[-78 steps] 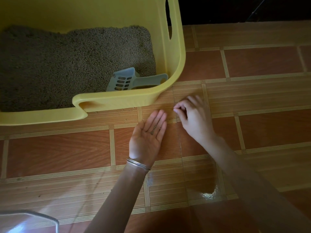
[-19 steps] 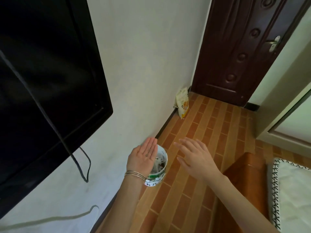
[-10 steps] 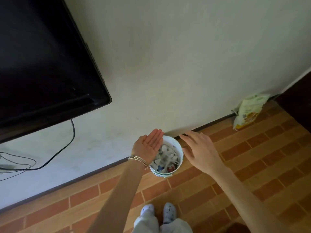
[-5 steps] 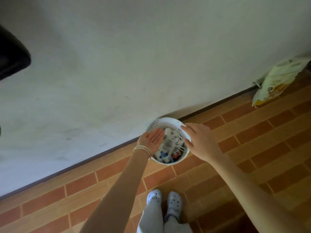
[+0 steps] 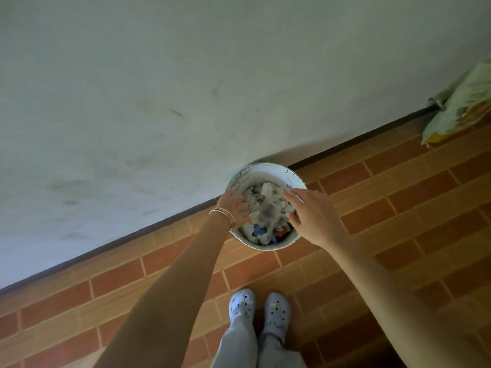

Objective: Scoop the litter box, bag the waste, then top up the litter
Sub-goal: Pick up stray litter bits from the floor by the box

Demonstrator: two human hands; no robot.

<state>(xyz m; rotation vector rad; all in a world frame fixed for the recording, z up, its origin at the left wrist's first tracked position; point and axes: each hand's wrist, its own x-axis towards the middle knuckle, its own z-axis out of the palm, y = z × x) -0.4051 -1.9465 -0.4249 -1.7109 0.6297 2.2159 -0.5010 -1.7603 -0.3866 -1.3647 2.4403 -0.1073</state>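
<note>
Brick-patterned floor (image 5: 398, 208); over round white bin (image 5: 265, 167), left hand (image 5: 235, 208), right hand (image 5: 313, 216), grips spread.

From my remote view I read: round white plastic bucket (image 5: 268, 166), inner wall dull and smudged; crumpled paper waste (image 5: 267, 205), matt. Pale painted wall (image 5: 186, 75), matt, scuffed. Terracotta brick-pattern tile floor (image 5: 398, 208), smooth, slight sheen. Thin metal bangles (image 5: 224, 215), shiny. Pale blue plastic clogs (image 5: 242, 306), matt.
</note>
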